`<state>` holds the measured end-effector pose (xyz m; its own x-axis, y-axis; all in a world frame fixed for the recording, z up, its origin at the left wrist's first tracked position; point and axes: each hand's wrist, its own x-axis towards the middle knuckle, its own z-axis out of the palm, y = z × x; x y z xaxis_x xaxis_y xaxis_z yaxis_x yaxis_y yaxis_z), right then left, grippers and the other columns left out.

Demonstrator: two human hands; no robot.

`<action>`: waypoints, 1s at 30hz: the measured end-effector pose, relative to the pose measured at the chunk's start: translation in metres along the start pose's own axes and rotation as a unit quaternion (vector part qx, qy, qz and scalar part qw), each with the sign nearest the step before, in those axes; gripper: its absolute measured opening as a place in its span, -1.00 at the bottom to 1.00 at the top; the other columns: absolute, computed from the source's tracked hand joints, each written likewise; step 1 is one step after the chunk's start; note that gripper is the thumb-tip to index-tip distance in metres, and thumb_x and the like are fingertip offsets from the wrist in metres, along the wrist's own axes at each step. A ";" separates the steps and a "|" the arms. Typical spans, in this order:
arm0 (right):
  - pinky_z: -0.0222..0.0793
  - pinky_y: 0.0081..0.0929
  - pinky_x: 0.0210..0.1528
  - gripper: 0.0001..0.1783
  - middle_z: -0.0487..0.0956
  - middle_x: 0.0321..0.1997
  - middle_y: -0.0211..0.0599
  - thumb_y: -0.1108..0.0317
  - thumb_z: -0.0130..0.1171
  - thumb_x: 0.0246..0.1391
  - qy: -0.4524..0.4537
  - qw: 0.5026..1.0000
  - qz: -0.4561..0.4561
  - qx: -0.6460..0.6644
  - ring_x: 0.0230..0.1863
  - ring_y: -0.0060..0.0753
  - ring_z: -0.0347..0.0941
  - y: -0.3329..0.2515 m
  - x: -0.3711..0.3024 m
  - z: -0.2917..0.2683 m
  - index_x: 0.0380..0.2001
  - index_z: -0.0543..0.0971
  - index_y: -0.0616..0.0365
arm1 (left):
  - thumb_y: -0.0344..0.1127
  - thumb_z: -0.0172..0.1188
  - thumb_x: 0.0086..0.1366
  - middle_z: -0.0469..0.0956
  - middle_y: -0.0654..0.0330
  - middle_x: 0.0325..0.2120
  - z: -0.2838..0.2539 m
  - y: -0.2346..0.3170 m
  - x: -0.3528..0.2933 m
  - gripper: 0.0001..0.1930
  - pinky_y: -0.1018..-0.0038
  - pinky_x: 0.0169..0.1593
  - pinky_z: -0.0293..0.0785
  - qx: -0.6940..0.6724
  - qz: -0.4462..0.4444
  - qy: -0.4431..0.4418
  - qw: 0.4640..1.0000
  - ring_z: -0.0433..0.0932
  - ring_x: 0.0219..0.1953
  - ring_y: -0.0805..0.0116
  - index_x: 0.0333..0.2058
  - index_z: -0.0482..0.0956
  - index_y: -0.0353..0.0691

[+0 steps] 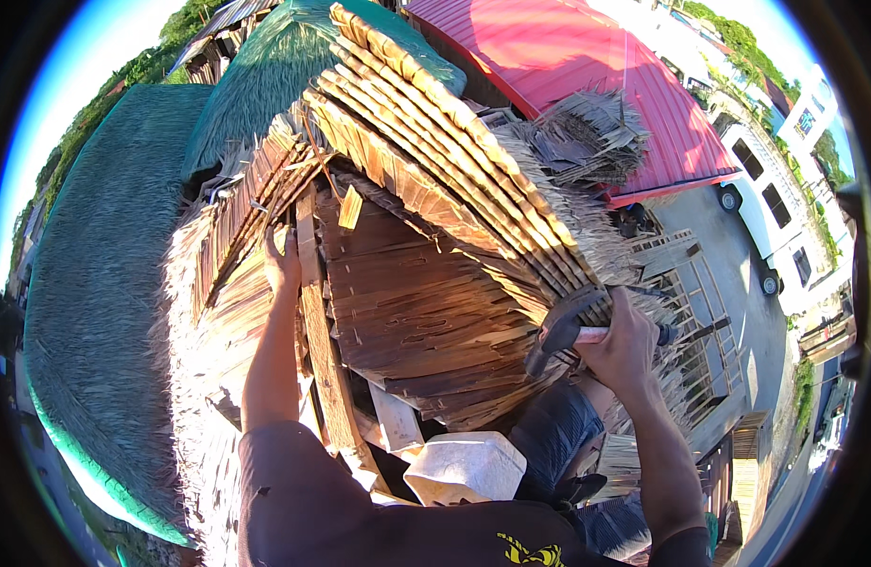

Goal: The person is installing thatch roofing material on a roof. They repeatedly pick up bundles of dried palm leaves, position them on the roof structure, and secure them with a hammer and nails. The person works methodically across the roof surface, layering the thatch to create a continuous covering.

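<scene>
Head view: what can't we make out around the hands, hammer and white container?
- Hammer handle, middle: head view, hidden inside the right hand.
- Near end of the thatch panel stack: head view, partly hidden behind the hammer head.
- Left hand: head view, fingertips too small to tell if they grip anything.
- White container, lower edge: head view, hidden behind the dark shirt.

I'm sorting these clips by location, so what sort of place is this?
Outdoors, apparently up on a thatched roof with a wooden beam, judging by the red metal roof beyond and the white vehicle seen from above.
</scene>
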<state>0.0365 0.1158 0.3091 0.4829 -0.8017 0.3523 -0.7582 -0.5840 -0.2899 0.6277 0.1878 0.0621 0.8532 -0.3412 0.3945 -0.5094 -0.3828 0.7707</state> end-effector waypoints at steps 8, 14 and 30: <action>0.44 -0.02 -0.28 -0.36 0.60 -0.43 0.09 0.26 0.40 -0.20 0.047 0.993 -0.092 -0.057 -0.32 0.25 0.57 -0.055 0.108 -0.050 -0.01 0.43 0.20 | 0.48 0.13 0.14 -0.15 -0.13 0.48 -0.057 0.078 -0.105 0.09 -0.27 0.40 -0.17 0.248 -0.009 -0.248 0.936 -0.23 0.50 -0.24 0.47 0.01 -0.06; 0.52 -0.10 -0.20 -0.32 0.66 -0.31 0.05 0.19 0.41 -0.18 0.109 0.976 -0.186 -0.039 -0.25 0.13 0.62 -0.109 0.149 -0.075 0.08 0.50 0.12 | 0.51 0.06 0.16 -0.24 -0.10 0.49 -0.061 0.114 -0.116 0.07 -0.37 0.38 -0.27 0.334 -0.012 -0.249 0.909 -0.31 0.50 -0.24 0.48 -0.04 0.02; 0.38 -0.13 -0.05 -0.24 0.52 0.00 -0.12 0.00 0.31 0.02 -0.152 0.898 -0.413 -0.020 0.03 -0.10 0.48 -0.220 0.105 0.162 0.24 0.35 0.07 | 0.42 0.19 0.09 -0.25 -0.07 0.49 -0.063 0.098 -0.131 0.12 -0.31 0.39 -0.22 0.363 0.012 -0.283 0.888 -0.30 0.50 -0.20 0.48 -0.07 0.02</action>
<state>0.3253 0.1396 0.2657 0.9801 -0.0990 0.1720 -0.0992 -0.9950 -0.0075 0.4731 0.2492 0.1181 0.7521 -0.6557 -0.0665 -0.6407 -0.7511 0.1595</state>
